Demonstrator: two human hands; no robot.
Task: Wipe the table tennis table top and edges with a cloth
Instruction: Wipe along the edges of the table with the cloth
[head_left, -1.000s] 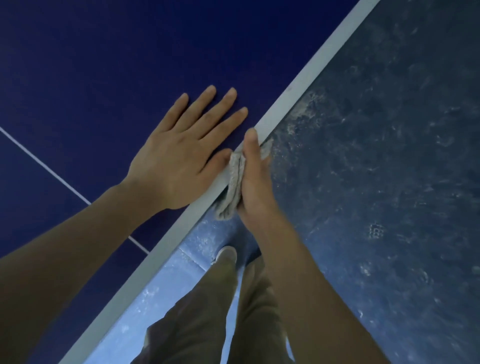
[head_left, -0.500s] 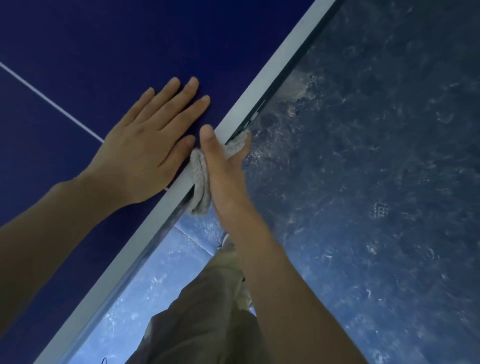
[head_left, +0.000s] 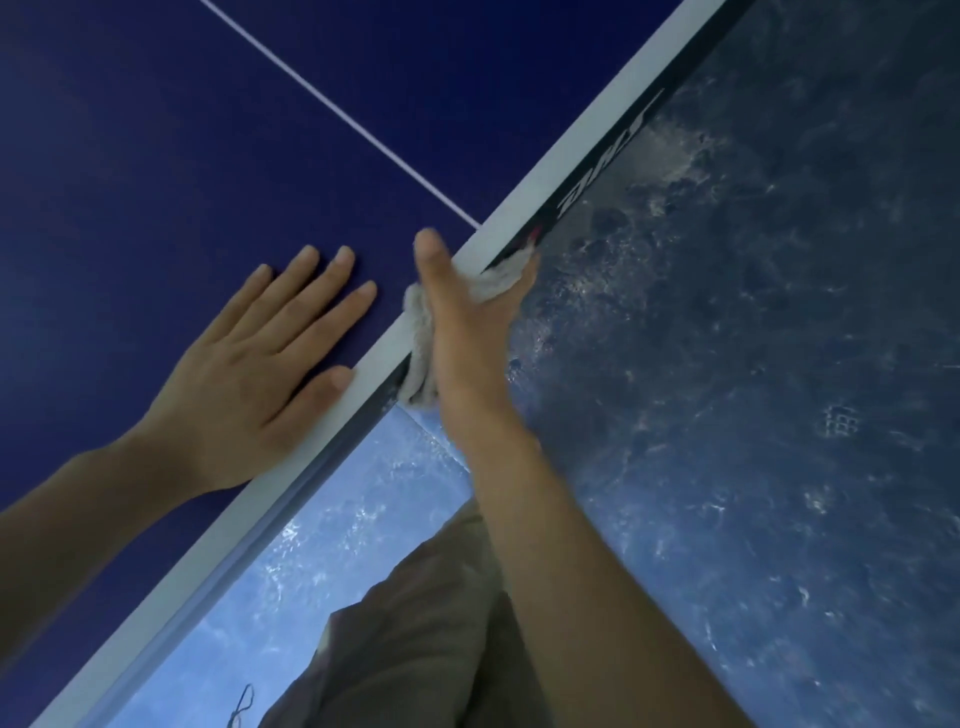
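The dark blue table tennis table top (head_left: 156, 171) fills the upper left, bordered by a white edge band (head_left: 582, 156) running diagonally. A thin white centre line (head_left: 337, 111) crosses the top and meets the band. My left hand (head_left: 249, 384) lies flat on the top, fingers straight, thumb touching the band. My right hand (head_left: 467, 322) grips a grey cloth (head_left: 421, 338) around the table's edge: the thumb lies on the top, the fingers are hidden on the side face. The dark side face carries white lettering (head_left: 602, 171).
Below the edge lies a mottled blue floor (head_left: 753, 389), lighter at the lower centre (head_left: 322, 561). My legs in khaki trousers (head_left: 415, 649) stand close to the table edge. A small dark cord (head_left: 241, 712) lies on the floor at the bottom.
My right hand has slid the cloth along the edge toward the centre line. My left hand has moved along the top with it. The side face with lettering has come into view.
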